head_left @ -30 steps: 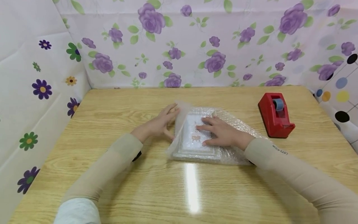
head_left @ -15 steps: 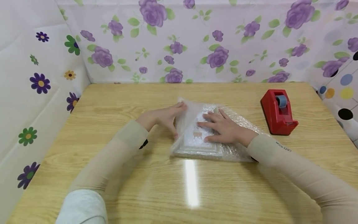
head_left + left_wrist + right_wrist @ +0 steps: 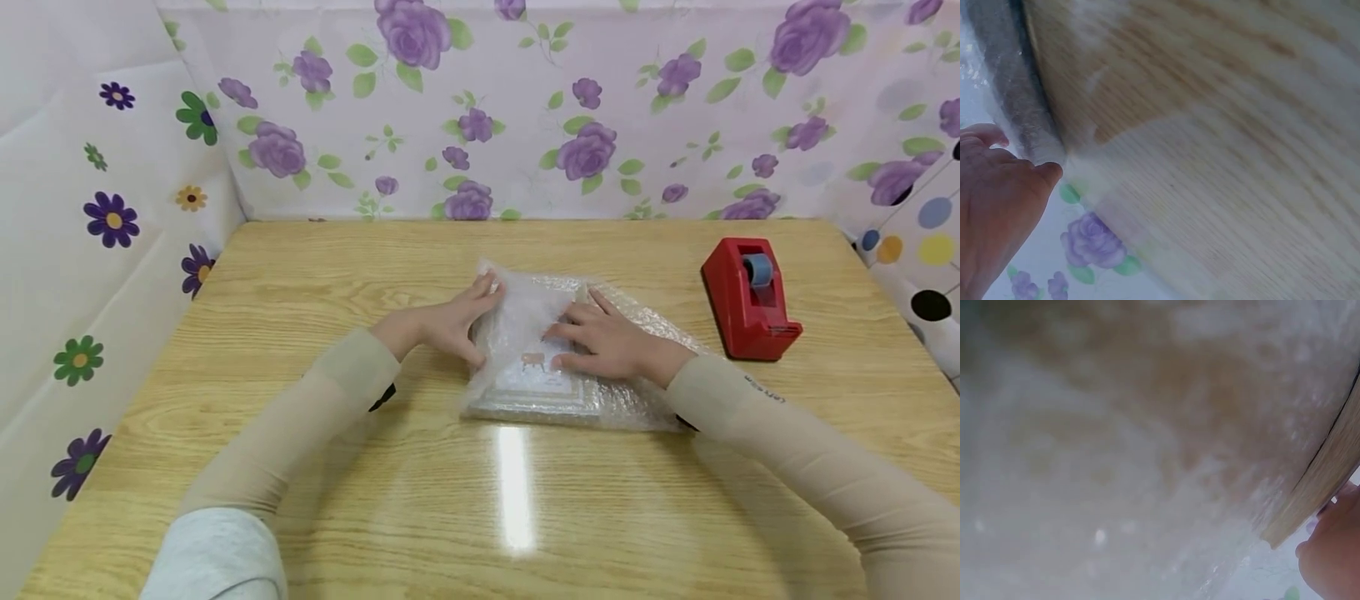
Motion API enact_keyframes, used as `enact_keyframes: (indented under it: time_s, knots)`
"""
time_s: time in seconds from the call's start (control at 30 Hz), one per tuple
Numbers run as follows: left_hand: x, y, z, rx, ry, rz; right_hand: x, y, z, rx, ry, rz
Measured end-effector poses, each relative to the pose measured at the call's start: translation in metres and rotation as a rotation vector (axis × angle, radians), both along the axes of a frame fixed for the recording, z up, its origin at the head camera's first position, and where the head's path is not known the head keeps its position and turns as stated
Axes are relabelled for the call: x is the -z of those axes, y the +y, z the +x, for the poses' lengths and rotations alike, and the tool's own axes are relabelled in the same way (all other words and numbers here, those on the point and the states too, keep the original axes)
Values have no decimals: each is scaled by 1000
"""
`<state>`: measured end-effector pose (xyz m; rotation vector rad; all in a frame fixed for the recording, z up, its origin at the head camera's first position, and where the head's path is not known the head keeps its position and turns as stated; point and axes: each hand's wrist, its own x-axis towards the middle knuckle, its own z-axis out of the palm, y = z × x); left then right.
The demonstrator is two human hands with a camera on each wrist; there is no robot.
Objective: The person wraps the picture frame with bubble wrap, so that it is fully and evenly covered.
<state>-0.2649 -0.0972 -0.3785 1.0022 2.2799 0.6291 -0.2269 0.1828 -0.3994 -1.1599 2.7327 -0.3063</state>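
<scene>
A white picture frame (image 3: 536, 383) lies flat on the table inside bubble wrap (image 3: 517, 304). A small brown drawing shows through. My left hand (image 3: 453, 327) is at the left edge, fingers and thumb spread apart and touching the folded wrap. In the left wrist view, that hand (image 3: 1000, 194) lies beside the wrapped edge (image 3: 1013, 81). My right hand (image 3: 611, 343) rests on top of the frame with fingers spread; the flap reaches its fingertips. The right wrist view is mostly blurred wrap, with a wood-coloured edge (image 3: 1316, 481) and part of the hand (image 3: 1335, 550).
A red tape dispenser (image 3: 752, 300) with a blue-grey roll stands to the right of the frame. Loose bubble wrap (image 3: 648, 404) extends right, under my right forearm. The wooden table (image 3: 337, 275) meets a flowered cloth (image 3: 322, 125) at the back.
The left flap of bubble wrap has come down to the right over the frame, covering more of it. My left hand has moved slightly right with it; the right hand stays on the frame.
</scene>
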Motion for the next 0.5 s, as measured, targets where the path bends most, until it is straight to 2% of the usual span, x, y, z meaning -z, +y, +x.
enact_keyframes:
  time_s: [0.2,0.5]
  knots:
    - [1,1,2,9,45,-5,-5,4,0,-9,-8,-10]
    - [5,-6,8,-6,6,5,-6,4,-2,31,-47,-31]
